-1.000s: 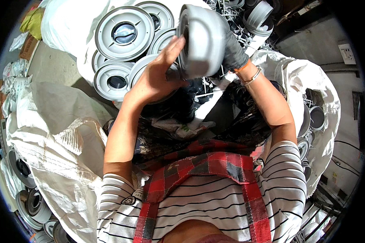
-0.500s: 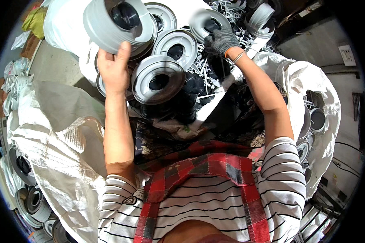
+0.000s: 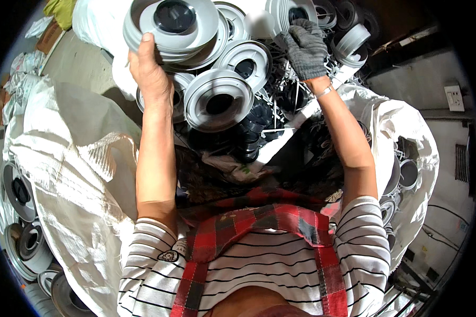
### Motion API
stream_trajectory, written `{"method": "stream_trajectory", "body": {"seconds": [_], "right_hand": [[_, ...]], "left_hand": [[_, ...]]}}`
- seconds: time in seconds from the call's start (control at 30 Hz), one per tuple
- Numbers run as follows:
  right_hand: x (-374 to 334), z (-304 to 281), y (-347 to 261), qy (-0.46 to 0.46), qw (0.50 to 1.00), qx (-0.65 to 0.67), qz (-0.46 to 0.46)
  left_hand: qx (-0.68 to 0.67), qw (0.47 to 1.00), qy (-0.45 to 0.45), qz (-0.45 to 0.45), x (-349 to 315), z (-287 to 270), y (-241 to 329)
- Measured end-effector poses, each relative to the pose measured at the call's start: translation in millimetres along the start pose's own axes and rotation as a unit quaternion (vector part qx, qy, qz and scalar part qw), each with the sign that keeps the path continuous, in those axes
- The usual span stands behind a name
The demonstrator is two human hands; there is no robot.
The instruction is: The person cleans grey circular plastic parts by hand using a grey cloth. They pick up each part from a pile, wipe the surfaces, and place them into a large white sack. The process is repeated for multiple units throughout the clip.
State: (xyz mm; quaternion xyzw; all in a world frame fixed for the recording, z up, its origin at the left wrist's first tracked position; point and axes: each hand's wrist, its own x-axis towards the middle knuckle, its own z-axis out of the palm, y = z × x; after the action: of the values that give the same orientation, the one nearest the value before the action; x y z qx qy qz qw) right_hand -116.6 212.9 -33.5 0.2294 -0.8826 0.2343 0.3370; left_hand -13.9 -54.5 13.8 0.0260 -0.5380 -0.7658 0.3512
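My bare left hand (image 3: 150,71) grips the near left rim of a stack of round grey plastic parts (image 3: 209,24) with a black centre, thumb on top and fingers hidden below. My right hand (image 3: 304,50), in a dark grey knitted glove, is closed on the near edge of another ribbed round grey part (image 3: 278,13) with a black centre; its fingertips are partly hidden. Between my hands lie more grey discs with dark central openings, one disc (image 3: 194,100) nearest me and another disc (image 3: 231,53) behind it.
Black round pieces (image 3: 248,142) and many thin white plastic sticks (image 3: 269,119) lie below the discs. Large white woven sacks stand at left (image 3: 79,169) and right (image 3: 415,137), the right one holding grey parts. More round parts (image 3: 34,240) lie at far left. A wall socket (image 3: 454,98) is at right.
The stack in my left hand has tipped, and my thumb has come over its rim. The part at my right hand has turned and moved up and right. The whole view has shifted slightly.
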Motion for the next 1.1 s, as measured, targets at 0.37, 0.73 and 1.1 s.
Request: {"method": "stream_trajectory", "body": {"seconds": [0.37,0.73,1.1], "right_hand": [[25.3,1.5,-96.8,0.02,0.972,0.177,-0.157],[11.8,-23.7,-93.2,-0.142,0.954,0.234,-0.122],[-39.2,-44.9,-80.6,-0.244,0.905,0.342,0.064]], "left_hand": [[0.009,0.97,-0.046,-0.239,4.4,0.0,-11.8],[-0.006,0.988,-0.069,-0.14,-17.1,-21.7,-12.2],[-0.04,0.988,0.015,-0.151,-61.9,-4.6,-2.8]]}}
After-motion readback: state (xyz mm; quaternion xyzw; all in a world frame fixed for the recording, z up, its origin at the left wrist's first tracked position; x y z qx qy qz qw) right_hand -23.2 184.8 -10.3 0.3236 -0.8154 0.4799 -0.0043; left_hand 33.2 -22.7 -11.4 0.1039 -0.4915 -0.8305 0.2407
